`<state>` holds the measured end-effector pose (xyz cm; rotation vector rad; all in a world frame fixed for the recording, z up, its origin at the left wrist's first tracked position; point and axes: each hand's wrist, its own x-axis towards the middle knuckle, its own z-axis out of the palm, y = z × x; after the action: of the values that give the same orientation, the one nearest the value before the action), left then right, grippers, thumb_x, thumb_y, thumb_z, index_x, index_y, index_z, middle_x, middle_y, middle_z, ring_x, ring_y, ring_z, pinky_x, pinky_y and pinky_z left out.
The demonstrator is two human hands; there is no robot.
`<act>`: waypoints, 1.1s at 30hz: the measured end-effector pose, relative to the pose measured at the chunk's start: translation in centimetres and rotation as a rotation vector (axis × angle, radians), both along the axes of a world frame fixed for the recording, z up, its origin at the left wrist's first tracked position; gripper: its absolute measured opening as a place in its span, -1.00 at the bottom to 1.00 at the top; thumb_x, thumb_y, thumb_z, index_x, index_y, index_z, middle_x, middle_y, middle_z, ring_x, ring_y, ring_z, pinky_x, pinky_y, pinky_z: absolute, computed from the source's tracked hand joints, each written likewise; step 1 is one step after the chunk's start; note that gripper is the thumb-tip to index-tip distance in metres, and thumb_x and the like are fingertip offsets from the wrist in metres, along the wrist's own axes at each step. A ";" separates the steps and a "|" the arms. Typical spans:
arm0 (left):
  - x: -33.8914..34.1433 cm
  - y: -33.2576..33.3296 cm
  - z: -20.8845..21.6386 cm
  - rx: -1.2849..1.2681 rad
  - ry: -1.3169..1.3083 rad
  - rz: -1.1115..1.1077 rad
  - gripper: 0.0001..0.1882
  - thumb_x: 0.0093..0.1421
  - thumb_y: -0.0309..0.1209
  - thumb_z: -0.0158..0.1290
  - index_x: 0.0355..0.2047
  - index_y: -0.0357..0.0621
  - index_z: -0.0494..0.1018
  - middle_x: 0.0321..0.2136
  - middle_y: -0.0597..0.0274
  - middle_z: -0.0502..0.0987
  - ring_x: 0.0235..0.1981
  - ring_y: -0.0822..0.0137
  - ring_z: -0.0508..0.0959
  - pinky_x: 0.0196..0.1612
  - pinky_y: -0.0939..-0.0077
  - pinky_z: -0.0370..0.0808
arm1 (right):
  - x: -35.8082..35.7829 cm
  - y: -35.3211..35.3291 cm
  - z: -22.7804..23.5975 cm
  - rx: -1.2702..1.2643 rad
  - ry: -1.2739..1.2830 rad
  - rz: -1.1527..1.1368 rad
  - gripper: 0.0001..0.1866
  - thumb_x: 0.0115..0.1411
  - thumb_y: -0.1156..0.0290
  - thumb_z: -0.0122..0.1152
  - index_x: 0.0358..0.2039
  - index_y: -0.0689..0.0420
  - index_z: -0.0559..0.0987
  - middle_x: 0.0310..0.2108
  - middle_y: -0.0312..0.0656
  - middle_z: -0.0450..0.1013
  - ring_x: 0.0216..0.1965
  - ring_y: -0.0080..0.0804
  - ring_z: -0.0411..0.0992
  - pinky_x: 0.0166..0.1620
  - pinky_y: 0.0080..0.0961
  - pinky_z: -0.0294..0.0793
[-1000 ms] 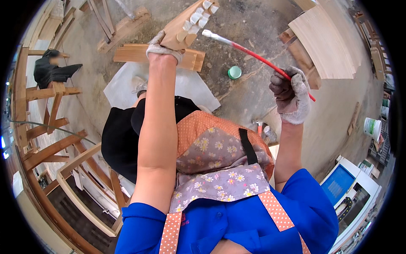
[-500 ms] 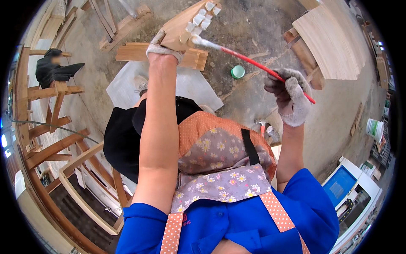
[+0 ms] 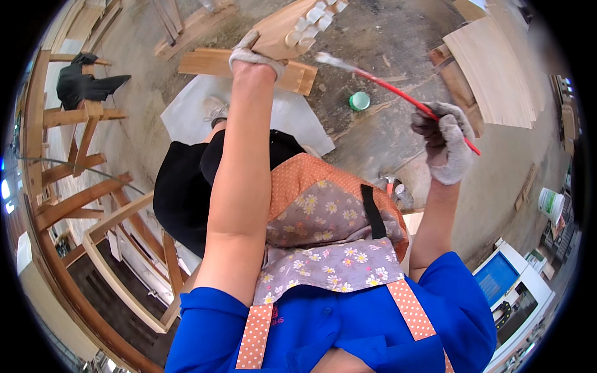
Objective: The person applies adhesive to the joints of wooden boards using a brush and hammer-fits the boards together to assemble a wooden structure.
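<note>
Brush (image 3: 404,96): since the earlier frame we have drawn its white tip away from the tabs (image 3: 309,23), and a gap now shows between them; its red handle slants down to the right.
Board (image 3: 283,28): it has shifted slightly toward the top of our view, whose edge cuts it off; we hold it out ahead, above the floor.
Left hand (image 3: 244,50): gloved, grasping the board by its near end, our thumb along the left edge; the fingers beneath are hidden.
Right hand (image 3: 453,140): in a stained glove, curled around the brush handle, whose butt sticks out past our palm.
Tabs: rounded, in staggered rows along the board's right side, several of them white on the face.
Cup (image 3: 359,101): green, standing on the floor ahead of our lap, below the brush.
Sheet (image 3: 189,115): grey, spread on the floor, partly behind our left forearm; our shoe (image 3: 217,112) is on it.
Plank (image 3: 208,62): lying across the sheet's far edge, partly hidden by our left hand.
Tool (image 3: 390,185): red-handled, just beyond our apron (image 3: 317,208); we cannot tell its full shape.
Panels (image 3: 497,71): pale wood, stacked at our right on darker timbers.
Bucket (image 3: 550,205): white with green marking, at our far right.
</note>
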<state>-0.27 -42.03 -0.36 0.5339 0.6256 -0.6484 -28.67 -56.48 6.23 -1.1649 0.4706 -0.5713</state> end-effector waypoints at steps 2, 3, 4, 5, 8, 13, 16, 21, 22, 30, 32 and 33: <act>0.0 0.0 0.5 -0.014 0.008 0.019 -0.70 0.06 -0.34 -0.14 -0.20 -0.18 0.32 -0.26 0.11 0.44 -0.32 0.12 0.46 -0.34 0.23 0.41 | -0.3 -0.6 -0.4 0.146 -0.081 -0.080 -0.71 0.04 0.33 -0.02 -0.28 0.29 0.41 -0.41 0.02 0.42 -0.41 -0.24 0.45 -0.35 -0.40 0.48; 0.4 0.3 0.3 -0.036 -0.005 0.014 -0.70 0.10 -0.34 -0.20 -0.17 -0.19 0.32 -0.24 0.10 0.44 -0.27 0.09 0.46 -0.27 0.19 0.44 | -0.6 -1.0 -0.9 0.266 -0.123 -0.085 -0.71 0.05 0.31 -0.01 -0.29 0.26 0.41 -0.40 -0.02 0.40 -0.41 -0.33 0.41 -0.36 -0.49 0.42; 0.9 0.6 0.0 -0.065 0.016 0.032 -0.70 0.12 -0.34 -0.23 -0.17 -0.19 0.32 -0.23 0.10 0.43 -0.25 0.09 0.45 -0.24 0.18 0.43 | -0.7 -1.7 -1.5 0.384 -0.164 -0.089 -0.72 0.07 0.29 -0.01 -0.29 0.23 0.41 -0.39 -0.06 0.38 -0.41 -0.41 0.38 -0.37 -0.58 0.37; 1.5 0.8 -0.3 -0.095 0.036 0.050 -0.69 0.14 -0.34 -0.26 -0.17 -0.20 0.32 -0.22 0.10 0.43 -0.22 0.09 0.44 -0.20 0.16 0.43 | -0.4 -3.2 -2.9 0.628 -0.379 0.154 -0.66 0.09 0.25 -0.05 -0.25 0.26 0.39 -0.39 -0.02 0.43 -0.39 -0.26 0.43 -0.31 -0.41 0.45; 1.5 0.3 0.6 -0.137 0.067 0.126 -0.65 0.20 -0.33 -0.37 -0.16 -0.18 0.34 -0.18 0.12 0.41 -0.13 0.10 0.41 -0.09 0.13 0.40 | 0.3 -4.0 -5.7 0.383 0.125 -0.322 -0.66 0.13 0.24 -0.11 -0.22 0.26 0.39 -0.37 -0.02 0.43 -0.38 -0.25 0.43 -0.29 -0.41 0.45; 5.2 2.1 -1.9 -0.268 -0.067 0.124 -0.67 0.14 -0.29 -0.28 -0.15 -0.11 0.34 -0.16 0.12 0.40 -0.15 0.07 0.40 -0.10 0.21 0.38 | -1.5 -7.3 -15.8 0.493 0.356 -0.377 -0.68 0.17 0.21 -0.16 -0.25 0.19 0.41 -0.43 -0.07 0.45 -0.46 -0.30 0.44 -0.39 -0.45 0.47; 6.1 3.3 -2.1 -0.270 -0.081 0.134 -0.67 0.12 -0.30 -0.26 -0.14 -0.11 0.34 -0.16 0.11 0.39 -0.15 0.07 0.39 -0.10 0.22 0.37 | -1.6 -7.5 -19.8 0.514 0.422 -0.377 -0.71 0.16 0.22 -0.13 -0.28 0.18 0.41 -0.49 -0.10 0.45 -0.51 -0.33 0.44 -0.43 -0.47 0.47; 7.4 3.7 -2.1 -0.266 -0.091 0.140 -0.67 0.10 -0.31 -0.23 -0.14 -0.11 0.33 -0.17 0.11 0.39 -0.14 0.07 0.38 -0.11 0.24 0.36 | -2.1 -7.5 -23.1 0.517 0.531 -0.367 -0.73 0.15 0.24 -0.12 -0.31 0.17 0.43 -0.50 -0.14 0.43 -0.51 -0.37 0.43 -0.41 -0.48 0.47; 7.5 3.4 -2.2 -0.271 -0.089 0.133 -0.67 0.09 -0.31 -0.23 -0.14 -0.11 0.33 -0.17 0.11 0.39 -0.14 0.08 0.37 -0.11 0.24 0.35 | -2.1 -7.7 -23.8 0.524 0.539 -0.357 -0.73 0.14 0.23 -0.10 -0.32 0.16 0.43 -0.51 -0.14 0.43 -0.52 -0.38 0.42 -0.41 -0.48 0.47; 9.7 5.9 -4.7 -0.487 0.048 0.057 -0.66 0.04 -0.33 -0.18 -0.14 -0.10 0.33 -0.18 0.09 0.38 -0.13 0.08 0.35 -0.13 0.27 0.33 | 1.1 -6.7 -25.4 0.505 0.577 -0.374 -0.76 0.13 0.23 -0.07 -0.40 0.14 0.44 -0.63 -0.22 0.39 -0.65 -0.43 0.38 -0.60 -0.54 0.40; 6.3 1.9 -2.5 0.033 -0.046 0.177 -0.65 0.10 -0.36 -0.27 -0.10 -0.09 0.31 -0.10 0.12 0.35 -0.04 0.13 0.32 -0.05 0.26 0.33 | 0.1 -7.6 -26.1 0.488 0.608 -0.438 -0.76 0.13 0.23 -0.08 -0.41 0.15 0.43 -0.64 -0.22 0.38 -0.68 -0.44 0.38 -0.63 -0.55 0.40; 6.0 1.8 -2.2 -0.024 -0.067 0.160 -0.61 0.15 -0.38 -0.39 -0.05 -0.09 0.28 -0.02 0.15 0.29 0.04 0.15 0.24 0.06 0.20 0.25 | 0.5 -7.4 -26.4 0.483 0.619 -0.438 -0.76 0.13 0.24 -0.08 -0.42 0.16 0.42 -0.65 -0.22 0.38 -0.69 -0.44 0.37 -0.64 -0.56 0.40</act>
<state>5.75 -40.27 -2.56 0.4764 0.5901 -0.4847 -28.16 -63.90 -20.20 -0.7505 1.3402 -0.4222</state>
